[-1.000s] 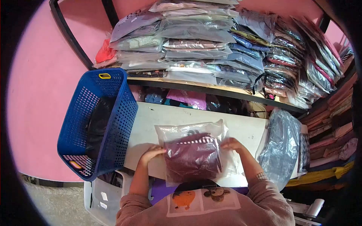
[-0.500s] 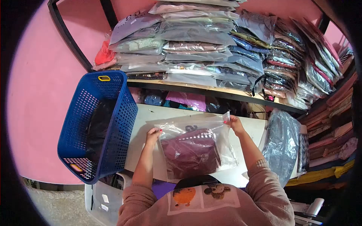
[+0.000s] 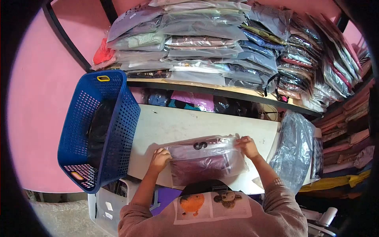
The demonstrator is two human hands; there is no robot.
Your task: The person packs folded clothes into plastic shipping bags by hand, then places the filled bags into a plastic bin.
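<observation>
A clear plastic bag (image 3: 205,160) with a dark "S" mark and a folded maroon garment inside lies on the white table (image 3: 158,122) in front of me. My left hand (image 3: 161,158) is closed on the bag's upper left corner. At the upper right corner, my right hand (image 3: 246,146) grips the plastic between thumb and fingers. The top part of the bag is folded over toward the garment.
On the left stands a blue basket (image 3: 118,130) with dark contents. Another plastic bag (image 3: 294,150) lies at the table's right end. Behind the table, a shelf (image 3: 189,86) holds stacked bagged garments. Folded fabrics (image 3: 347,138) are piled at the far right.
The bag's top edge has come down and folded over, and the "S" mark now shows more clearly. Both my hands have moved a little toward me with its corners.
</observation>
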